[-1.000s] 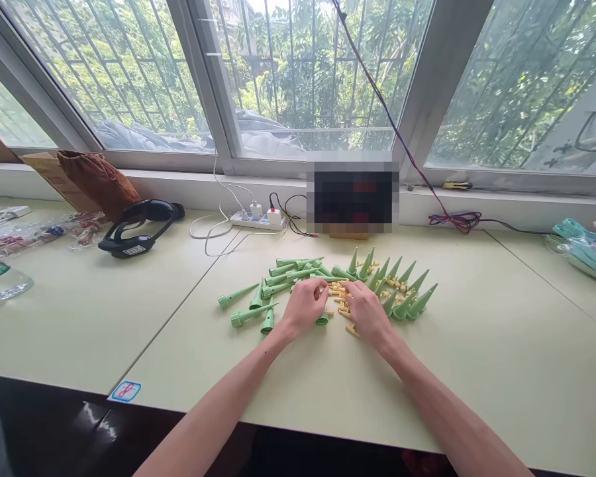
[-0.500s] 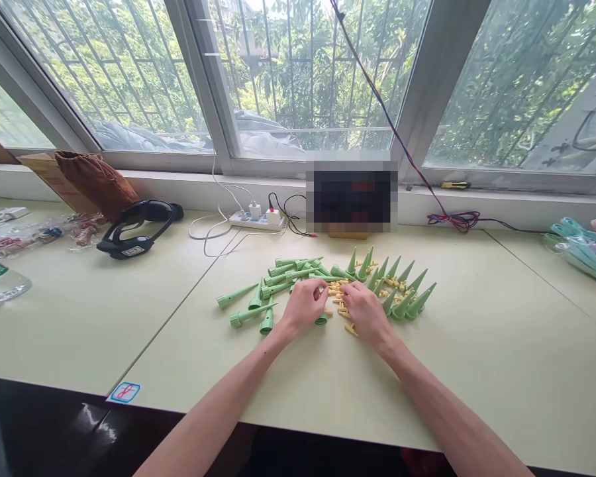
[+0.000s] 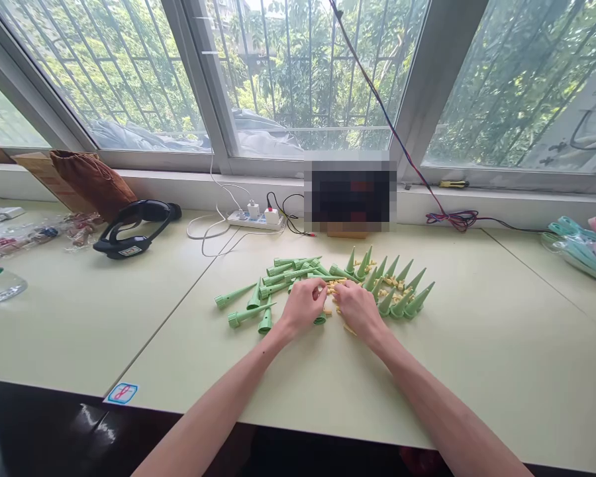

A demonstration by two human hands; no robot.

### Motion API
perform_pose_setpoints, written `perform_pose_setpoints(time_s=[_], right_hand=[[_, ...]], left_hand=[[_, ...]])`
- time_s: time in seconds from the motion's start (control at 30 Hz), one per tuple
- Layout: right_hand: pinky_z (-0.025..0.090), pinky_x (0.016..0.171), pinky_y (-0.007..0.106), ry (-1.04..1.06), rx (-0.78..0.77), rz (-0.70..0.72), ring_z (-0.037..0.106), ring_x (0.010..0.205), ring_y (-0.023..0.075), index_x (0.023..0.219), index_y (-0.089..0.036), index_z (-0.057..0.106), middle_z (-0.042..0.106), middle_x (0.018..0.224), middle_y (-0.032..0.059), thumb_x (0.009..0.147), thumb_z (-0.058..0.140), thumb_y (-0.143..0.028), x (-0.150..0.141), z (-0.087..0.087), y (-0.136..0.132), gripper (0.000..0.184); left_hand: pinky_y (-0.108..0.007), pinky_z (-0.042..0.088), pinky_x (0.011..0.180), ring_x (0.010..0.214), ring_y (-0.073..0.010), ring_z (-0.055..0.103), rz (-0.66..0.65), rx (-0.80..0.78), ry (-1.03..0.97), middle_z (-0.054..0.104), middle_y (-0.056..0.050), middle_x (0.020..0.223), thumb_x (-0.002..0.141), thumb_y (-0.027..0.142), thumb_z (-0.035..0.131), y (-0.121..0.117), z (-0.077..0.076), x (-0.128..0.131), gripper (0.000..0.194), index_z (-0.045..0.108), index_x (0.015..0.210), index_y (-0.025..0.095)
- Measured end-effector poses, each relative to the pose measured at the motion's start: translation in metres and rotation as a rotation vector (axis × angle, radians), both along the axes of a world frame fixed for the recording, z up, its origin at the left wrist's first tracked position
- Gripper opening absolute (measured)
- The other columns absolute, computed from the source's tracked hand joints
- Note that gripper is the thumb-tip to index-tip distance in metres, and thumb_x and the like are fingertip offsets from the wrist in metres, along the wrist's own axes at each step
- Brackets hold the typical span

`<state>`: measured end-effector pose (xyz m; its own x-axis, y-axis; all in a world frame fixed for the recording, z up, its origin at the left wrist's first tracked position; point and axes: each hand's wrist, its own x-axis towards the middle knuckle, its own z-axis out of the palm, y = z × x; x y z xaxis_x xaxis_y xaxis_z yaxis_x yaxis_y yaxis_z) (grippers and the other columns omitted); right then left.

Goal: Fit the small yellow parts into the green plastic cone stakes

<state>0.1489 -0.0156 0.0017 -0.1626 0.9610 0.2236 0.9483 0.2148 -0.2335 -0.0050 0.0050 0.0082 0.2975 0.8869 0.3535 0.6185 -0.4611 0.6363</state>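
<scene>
I can't tell whether the left hand (image 3: 302, 305) or right hand (image 3: 358, 310) grips anything by those yellow pieces (image 3: 332, 289) between them, but a stray right knuckle could topple the upright green cones (image 3: 400, 307) at its two o'clock.

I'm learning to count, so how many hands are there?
2: the left hand beside the lying green cones, and the right hand beside the standing ones. No other hand shows.
</scene>
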Motion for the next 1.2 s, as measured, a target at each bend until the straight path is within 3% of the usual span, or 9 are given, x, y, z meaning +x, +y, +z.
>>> perform_pose_setpoints(time_s=[0.53,0.87,1.2], right_hand=[[0.021,0.047,0.024,-0.001,0.005,0.022,0.041,0.053,0.0097,0.082,-0.018,0.061,0.054,0.085,0.0038,0.095,0.042,-0.011,0.0006,-0.0024,-0.0013,0.025],[0.044,0.065,0.023,0.515,0.182,0.144,0.06,0.076,0.0148,0.097,-0.02,0.066,0.059,0.093,0.0053,0.1,0.037,-0.02,0.0017,-0.004,-0.0075,0.029],[0.049,0.068,0.026,0.721,0.188,0.185,0.06,0.073,0.0155,0.098,-0.019,0.068,0.063,0.092,0.0062,0.099,0.042,-0.029,0.0043,-0.0026,-0.0084,0.028]], left_hand=[[-0.025,0.034,0.058,0.052,-0.0105,0.04,-0.004,-0.013,0.0,0.048,0.003,0.054,0.087,0.026,0.05,-0.0005,0.0015,-0.0007,0.023,0.068,0.079,0.015],[-0.024,0.037,0.059,0.058,-0.0115,0.047,-0.13,-0.012,-0.009,0.057,0.0,0.062,0.085,0.027,0.056,0.0016,0.0044,-0.0022,0.02,0.073,0.088,0.017],[-0.026,0.04,0.061,0.06,-0.0116,0.048,-0.186,-0.003,-0.072,0.067,-0.003,0.073,0.089,0.027,0.054,0.0004,0.0033,-0.0008,0.02,0.071,0.086,0.017]])
